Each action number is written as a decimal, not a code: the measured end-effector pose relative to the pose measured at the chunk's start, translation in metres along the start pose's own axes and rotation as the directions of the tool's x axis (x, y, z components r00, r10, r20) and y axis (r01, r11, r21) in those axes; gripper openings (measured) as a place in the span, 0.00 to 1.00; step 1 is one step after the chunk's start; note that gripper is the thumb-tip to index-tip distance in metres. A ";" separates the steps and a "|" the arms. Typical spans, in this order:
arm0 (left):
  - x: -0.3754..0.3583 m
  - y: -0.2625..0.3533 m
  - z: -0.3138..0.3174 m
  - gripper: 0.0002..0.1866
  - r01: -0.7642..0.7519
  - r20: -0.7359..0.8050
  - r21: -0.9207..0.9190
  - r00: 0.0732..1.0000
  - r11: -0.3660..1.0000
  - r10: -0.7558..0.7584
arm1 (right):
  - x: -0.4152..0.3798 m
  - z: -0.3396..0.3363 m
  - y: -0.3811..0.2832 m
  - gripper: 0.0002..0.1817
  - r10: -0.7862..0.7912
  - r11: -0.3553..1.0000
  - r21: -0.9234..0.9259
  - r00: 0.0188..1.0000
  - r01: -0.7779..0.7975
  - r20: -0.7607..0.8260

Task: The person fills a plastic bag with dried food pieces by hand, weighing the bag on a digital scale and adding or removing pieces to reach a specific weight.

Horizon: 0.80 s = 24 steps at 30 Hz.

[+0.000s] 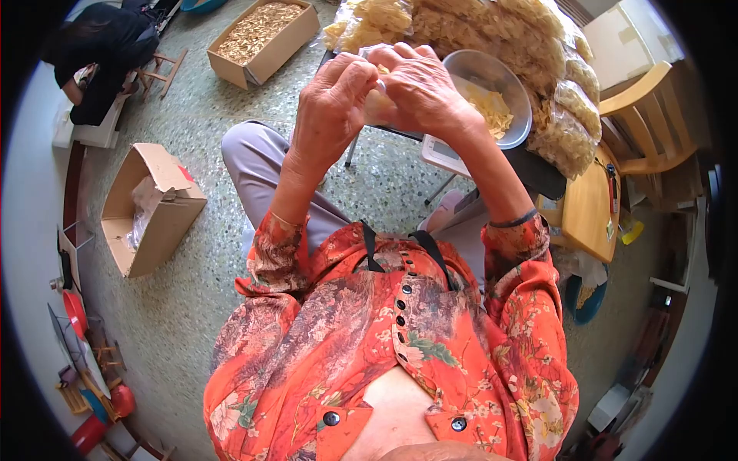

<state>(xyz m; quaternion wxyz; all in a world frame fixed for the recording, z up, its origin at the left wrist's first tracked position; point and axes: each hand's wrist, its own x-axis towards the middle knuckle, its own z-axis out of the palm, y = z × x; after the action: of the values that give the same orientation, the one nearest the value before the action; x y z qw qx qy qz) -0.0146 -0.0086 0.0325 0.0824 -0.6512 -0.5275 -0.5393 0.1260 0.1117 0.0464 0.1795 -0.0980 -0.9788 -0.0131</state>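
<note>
My left hand [334,104] and my right hand [423,88] are raised close together, both with curled fingers. Between them they grip a clear plastic bag [378,110] with some pale yellow contents; the fingers cover most of it. Just right of my right hand, a translucent plastic bowl [525,115] holds thin pale yellow slices [493,109]. Beneath my right wrist, a white device like a scale [443,156] shows partly at the table's edge. Filled clear bags of yellowish pieces [492,34] are heaped behind and beside the bowl.
A carton [286,52] full of brownish-yellow pieces stands on the floor ahead. An open cardboard box [165,227] with plastic inside is at left. Another person [108,54] bends over at upper left. To the right are a wooden chair [653,115] and a blue basin [588,307].
</note>
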 end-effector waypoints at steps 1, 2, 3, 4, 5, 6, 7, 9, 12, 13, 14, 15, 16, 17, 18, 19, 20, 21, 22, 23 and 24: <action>0.000 0.000 0.000 0.07 0.017 0.003 0.017 1.000 1.000 -0.017 | 0.001 0.002 0.001 0.25 0.012 1.000 -0.004 1.000 -0.012 0.003; -0.001 0.000 0.000 0.07 0.033 0.007 0.032 0.999 0.999 -0.033 | 0.001 0.003 0.003 0.26 -0.004 1.000 0.006 1.000 0.004 -0.002; -0.002 0.000 0.000 0.07 0.031 0.016 0.018 0.999 0.999 -0.032 | 0.000 0.003 0.005 0.26 -0.018 1.000 0.016 1.000 0.018 -0.006; -0.002 0.000 0.000 0.07 0.051 -0.007 0.049 0.999 0.998 -0.050 | -0.002 0.001 0.009 0.27 -0.015 1.000 0.022 1.000 0.015 0.014; -0.002 0.000 0.000 0.07 0.071 -0.033 0.080 0.997 0.994 -0.069 | -0.005 -0.001 0.015 0.28 -0.037 0.994 0.104 0.997 0.044 -0.069; -0.002 0.000 0.000 0.06 0.090 -0.029 0.117 0.996 0.989 -0.087 | -0.005 -0.004 0.022 0.28 -0.037 0.970 0.233 0.993 0.063 -0.114; -0.003 0.000 0.001 0.06 0.089 -0.024 0.106 0.996 0.990 -0.087 | -0.007 -0.007 0.029 0.28 -0.032 0.930 0.357 0.986 0.089 -0.161; -0.003 -0.001 0.003 0.06 0.135 -0.038 0.114 0.991 0.984 -0.132 | -0.015 -0.030 0.034 0.17 0.055 0.846 0.524 0.962 0.097 -0.268; -0.004 -0.002 0.005 0.06 0.128 -0.052 0.128 0.991 0.983 -0.122 | -0.042 -0.052 0.055 0.10 0.346 0.786 0.588 0.924 -0.189 -0.166; -0.004 -0.002 0.006 0.06 0.130 -0.059 0.127 0.991 0.983 -0.124 | -0.055 -0.055 0.065 0.10 0.346 0.787 0.587 0.924 -0.191 -0.163; -0.005 -0.001 0.006 0.06 0.131 -0.059 0.124 0.990 0.984 -0.125 | -0.068 -0.056 0.074 0.09 0.420 0.786 0.529 0.904 -0.320 -0.076; -0.005 -0.001 0.006 0.06 0.135 -0.053 0.133 0.990 0.982 -0.128 | -0.075 -0.058 0.078 0.07 0.496 0.772 0.456 0.868 -0.443 0.003; -0.004 -0.001 0.007 0.06 0.137 -0.048 0.142 0.990 0.980 -0.131 | -0.082 -0.059 0.080 0.07 0.499 0.772 0.453 0.867 -0.446 0.002; -0.003 0.000 0.008 0.06 0.136 -0.047 0.138 0.990 0.981 -0.131 | -0.089 -0.061 0.078 0.09 0.507 0.753 0.416 0.852 -0.510 0.129; -0.003 0.001 0.009 0.07 0.143 -0.058 0.111 0.989 0.983 -0.137 | -0.094 -0.062 0.075 0.12 0.511 0.732 0.371 0.821 -0.571 0.253; -0.002 0.002 0.009 0.07 0.149 -0.068 0.085 0.987 0.985 -0.143 | -0.097 -0.061 0.071 0.12 0.515 0.730 0.372 0.819 -0.574 0.253; -0.002 0.002 0.010 0.07 0.146 -0.064 0.085 0.988 0.986 -0.141 | -0.099 -0.059 0.068 0.15 0.459 0.805 0.311 0.862 -0.506 0.213; -0.002 0.001 0.010 0.07 0.132 -0.063 0.109 0.990 0.985 -0.126 | -0.101 -0.055 0.066 0.18 0.396 0.869 0.244 0.901 -0.430 0.178; -0.002 0.001 0.010 0.07 0.118 -0.061 0.133 0.992 0.984 -0.110 | -0.106 -0.045 0.069 0.21 0.379 0.875 0.264 0.913 -0.406 0.148; -0.001 0.002 0.010 0.07 0.114 -0.057 0.135 0.993 0.984 -0.107 | -0.106 -0.039 0.069 0.21 0.382 0.873 0.267 0.913 -0.408 0.144; -0.001 0.004 0.009 0.07 0.129 -0.047 0.130 0.991 0.983 -0.124 | -0.106 -0.034 0.068 0.19 0.399 0.880 0.196 0.898 -0.432 0.187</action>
<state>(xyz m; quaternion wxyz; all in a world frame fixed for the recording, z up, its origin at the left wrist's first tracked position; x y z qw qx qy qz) -0.0055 -0.0048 0.0302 0.1014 -0.5986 -0.6009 -0.5198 0.2479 0.1569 0.0400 0.1189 -0.2847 -0.9397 0.1474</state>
